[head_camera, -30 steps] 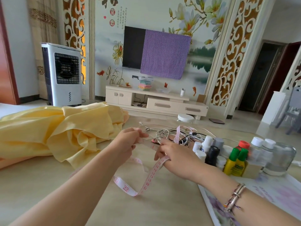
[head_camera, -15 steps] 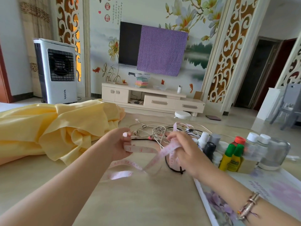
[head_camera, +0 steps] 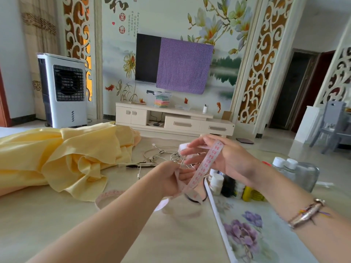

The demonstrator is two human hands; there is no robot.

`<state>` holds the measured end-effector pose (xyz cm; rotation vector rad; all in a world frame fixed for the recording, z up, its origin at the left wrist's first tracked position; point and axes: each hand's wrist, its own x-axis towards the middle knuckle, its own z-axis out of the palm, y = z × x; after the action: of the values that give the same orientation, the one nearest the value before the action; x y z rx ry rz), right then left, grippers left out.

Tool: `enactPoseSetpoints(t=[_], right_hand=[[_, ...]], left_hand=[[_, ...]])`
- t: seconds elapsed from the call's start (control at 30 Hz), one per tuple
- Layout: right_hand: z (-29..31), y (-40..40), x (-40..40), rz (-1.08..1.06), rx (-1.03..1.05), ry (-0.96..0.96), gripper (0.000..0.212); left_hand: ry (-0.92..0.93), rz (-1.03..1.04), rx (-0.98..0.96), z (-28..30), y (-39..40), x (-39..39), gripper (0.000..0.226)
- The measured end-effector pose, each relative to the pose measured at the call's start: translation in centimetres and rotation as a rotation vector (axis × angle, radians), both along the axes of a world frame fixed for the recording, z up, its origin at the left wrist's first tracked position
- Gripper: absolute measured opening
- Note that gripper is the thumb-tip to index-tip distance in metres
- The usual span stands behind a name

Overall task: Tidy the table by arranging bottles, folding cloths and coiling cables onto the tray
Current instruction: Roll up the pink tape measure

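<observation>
Since half a second ago both of my hands have risen off the table, and the tape measure [head_camera: 206, 165] now runs taut between them instead of sagging. My right hand [head_camera: 226, 158] is raised with its fingers held straight and spread, the tape draped over them so the red numbers face me. My left hand [head_camera: 171, 179] sits lower and nearer, its fingers curled round the tape's lower stretch; loose pink loops trail from it down onto the table [head_camera: 76, 221], blurred. Behind my hands lies the tangle of white cables [head_camera: 161, 153], with a black pen [head_camera: 140, 165] just beside it. The crumpled yellow cloth [head_camera: 62, 162] is heaped to the left. The small bottles [head_camera: 237, 186] stand clustered at the far edge of the floral tray [head_camera: 247, 234], under my right wrist
</observation>
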<state>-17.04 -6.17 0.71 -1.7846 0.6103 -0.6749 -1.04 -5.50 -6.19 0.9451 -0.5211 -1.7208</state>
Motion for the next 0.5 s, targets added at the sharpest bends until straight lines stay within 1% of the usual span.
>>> enactPoseSetpoints(t=[0.1, 0.17, 0.23, 0.3, 0.37, 0.43, 0.5], right_hand=[[-0.2, 0.1, -2.0, 0.121, 0.092, -0.023, 0.030], [-0.3, 0.0, -3.5, 0.133, 0.105, 0.025, 0.026], [-0.6, -0.1, -4.9, 0.107, 0.118, 0.093, 0.027], [-0.8, -0.6, -5.8, 0.033, 0.114, 0.136, 0.029], [-1.4, -1.6, -6.2, -0.120, 0.048, 0.222, 0.030], [-2.5, -3.0, -6.3, -0.275, -0.099, 0.386, 0.030], [-3.5, -4.2, -6.3, -0.335, -0.289, 0.597, 0.035]], left_hand=[[0.171, 0.077, -0.011, 2.3, -0.6, -0.6, 0.041], [0.287, 0.172, -0.036, 3.9, -1.3, -0.4, 0.042], [0.328, 0.282, -0.048, 5.4, -1.9, 0.3, 0.036], [0.275, 0.347, -0.040, 6.9, -2.0, 1.4, 0.036], [0.175, 0.389, -0.059, 8.5, -1.5, 2.4, 0.040], [0.113, 0.449, -0.114, 9.5, -0.8, 3.6, 0.039], [0.065, 0.514, -0.169, 10.1, -0.3, 5.0, 0.032]])
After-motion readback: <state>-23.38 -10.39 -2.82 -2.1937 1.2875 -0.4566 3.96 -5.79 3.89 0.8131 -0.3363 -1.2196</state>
